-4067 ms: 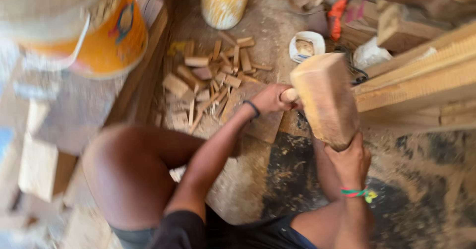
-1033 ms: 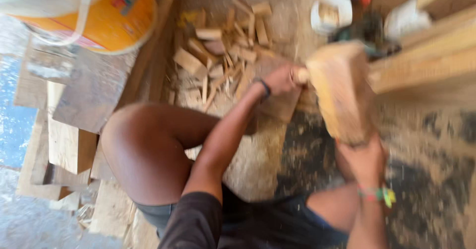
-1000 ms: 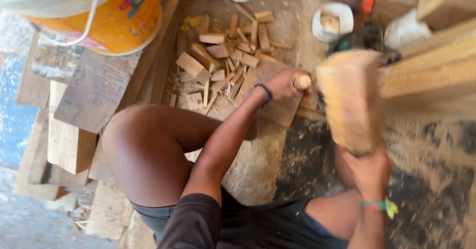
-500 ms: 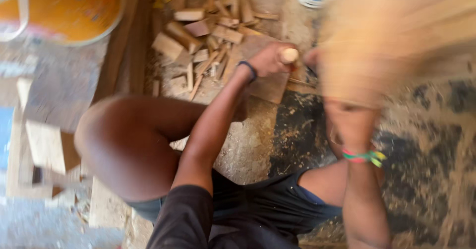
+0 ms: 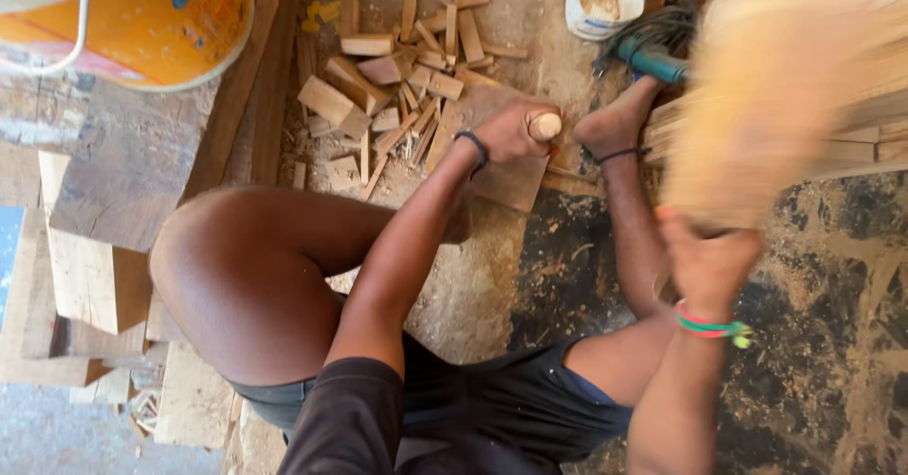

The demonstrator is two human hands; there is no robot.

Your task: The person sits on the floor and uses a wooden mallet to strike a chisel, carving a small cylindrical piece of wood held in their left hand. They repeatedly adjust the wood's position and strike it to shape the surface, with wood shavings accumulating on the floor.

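Since half a second ago our view has slid left, so the orange bucket (image 5: 142, 21) shows more fully. Our left hand (image 5: 511, 132) stays closed around a round wooden handle (image 5: 545, 125), held upright on the flat board (image 5: 492, 149) beside the pile of wood scraps (image 5: 397, 68). Our right hand (image 5: 709, 262) grips a big wooden block (image 5: 785, 96), blurred, right of that board.

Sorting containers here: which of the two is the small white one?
The small white tub at the top, beside the teal power tool; the other is a big orange bucket at top left.
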